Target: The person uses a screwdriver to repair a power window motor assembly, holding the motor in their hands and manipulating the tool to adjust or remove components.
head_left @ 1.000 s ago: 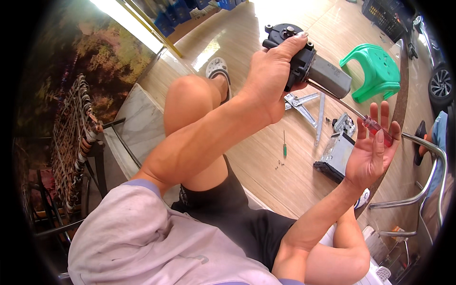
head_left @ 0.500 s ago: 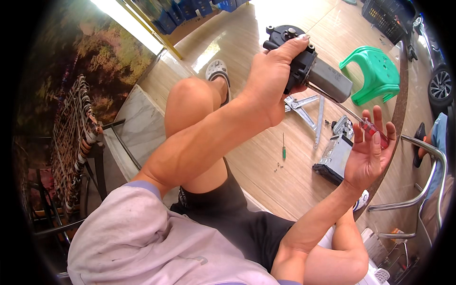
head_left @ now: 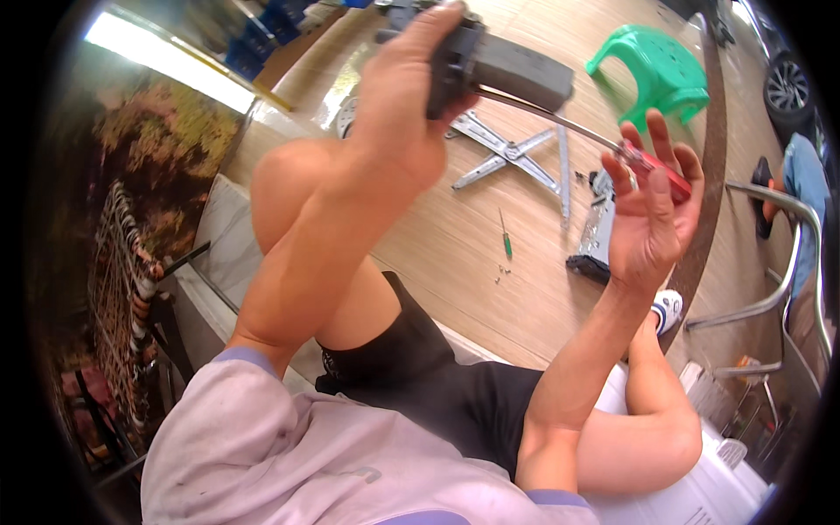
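My left hand (head_left: 398, 101) is closed around a small electric motor with a black gear housing and a grey casing (head_left: 525, 72), held up above the floor. My right hand (head_left: 652, 227) holds the red handle of a screwdriver (head_left: 656, 171) lightly between thumb and fingers, the other fingers spread. Its metal shaft runs along the underside of the motor toward the black housing; the tip is hidden. On the floor below lie an X-shaped metal scissor frame (head_left: 512, 153), a green-handled screwdriver (head_left: 507, 245) and several tiny screws (head_left: 501, 271).
A metal box with a black end (head_left: 597, 236) lies partly behind my right hand. Beyond it stands a green plastic stool (head_left: 652, 74). A chrome-framed chair (head_left: 796, 262) is at the right, a woven chair (head_left: 118, 306) at the left. Another person's leg (head_left: 798, 188) and a car wheel (head_left: 787, 83) show far right.
The view has shifted, so the floor things sit higher and further left. My left hand has moved the motor left, uncovering more of the scissor frame. My right hand still holds the screwdriver.
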Motion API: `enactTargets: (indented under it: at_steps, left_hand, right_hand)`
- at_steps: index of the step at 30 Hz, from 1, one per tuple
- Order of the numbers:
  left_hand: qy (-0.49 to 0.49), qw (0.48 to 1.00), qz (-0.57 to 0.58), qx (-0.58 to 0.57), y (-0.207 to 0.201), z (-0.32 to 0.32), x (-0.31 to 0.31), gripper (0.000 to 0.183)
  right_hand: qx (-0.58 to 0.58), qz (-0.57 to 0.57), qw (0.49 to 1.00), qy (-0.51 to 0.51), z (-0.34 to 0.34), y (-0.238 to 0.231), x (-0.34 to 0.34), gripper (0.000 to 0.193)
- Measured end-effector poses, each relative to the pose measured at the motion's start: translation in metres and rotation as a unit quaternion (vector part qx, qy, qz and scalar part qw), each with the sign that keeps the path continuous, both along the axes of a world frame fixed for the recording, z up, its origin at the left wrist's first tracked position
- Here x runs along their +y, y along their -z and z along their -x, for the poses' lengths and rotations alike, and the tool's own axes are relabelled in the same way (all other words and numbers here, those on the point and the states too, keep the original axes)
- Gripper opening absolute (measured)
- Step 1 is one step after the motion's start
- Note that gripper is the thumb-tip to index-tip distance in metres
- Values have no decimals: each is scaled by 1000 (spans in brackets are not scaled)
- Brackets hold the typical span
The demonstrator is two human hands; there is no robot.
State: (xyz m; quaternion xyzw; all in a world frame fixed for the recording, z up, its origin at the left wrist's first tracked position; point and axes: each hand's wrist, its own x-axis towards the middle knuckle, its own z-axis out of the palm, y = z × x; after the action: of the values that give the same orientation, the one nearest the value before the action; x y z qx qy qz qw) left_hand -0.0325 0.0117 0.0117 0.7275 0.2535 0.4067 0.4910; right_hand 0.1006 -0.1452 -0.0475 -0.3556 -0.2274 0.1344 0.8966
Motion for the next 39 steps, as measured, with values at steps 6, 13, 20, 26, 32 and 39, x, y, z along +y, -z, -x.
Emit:
enactTargets:
  at_steps: [6,13,20,26,32,39]
  left_hand:
    - [-53,939,302,-155,-9,-16,2,19]
    - [95,909,371,-166,4,-7,37,11]
    - [81,916,348,-183,2,-8,50,13]
    - [90,904,386,-159,4,-10,44,13]
    - [54,918,359,-159,3,-12,44,14]
    - [63,905,389,-161,8,-13,38,13]
  right_hand:
    - [-76,8,997,21,-4,8,-6,25]
    - [-29,134,990,22,4,9,-2,22]
    - [-39,-50,995,-81,-1,12,1,28]
    - [-18,157,987,10,3,1,-6,25]
    - [23,-54,998,-32,5,0,4,20]
    - [-36,117,992,-5,0,4,-8,21]
